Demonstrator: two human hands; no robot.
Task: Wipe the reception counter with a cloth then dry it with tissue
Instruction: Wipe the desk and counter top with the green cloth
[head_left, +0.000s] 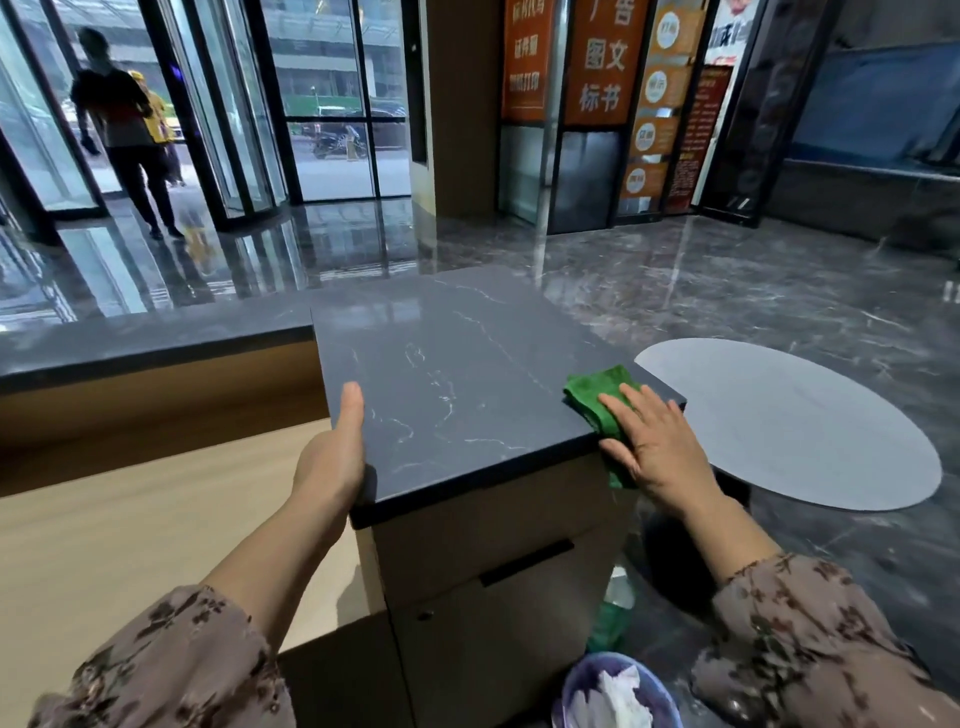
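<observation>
The dark grey marbled counter top (457, 374) fills the middle of the view. A green cloth (592, 395) lies at its right front corner and hangs partly over the edge. My right hand (654, 441) presses flat on the cloth with straight fingers. My left hand (337, 447) rests against the counter's left edge, thumb lying on top of the surface. No tissue is in either hand.
A bin (618, 691) with crumpled white tissue stands on the floor below the right corner. A lower wooden desk (130, 519) runs to the left. A grey oval mat (795, 421) lies on the floor at right. A person (124, 130) walks near the glass doors.
</observation>
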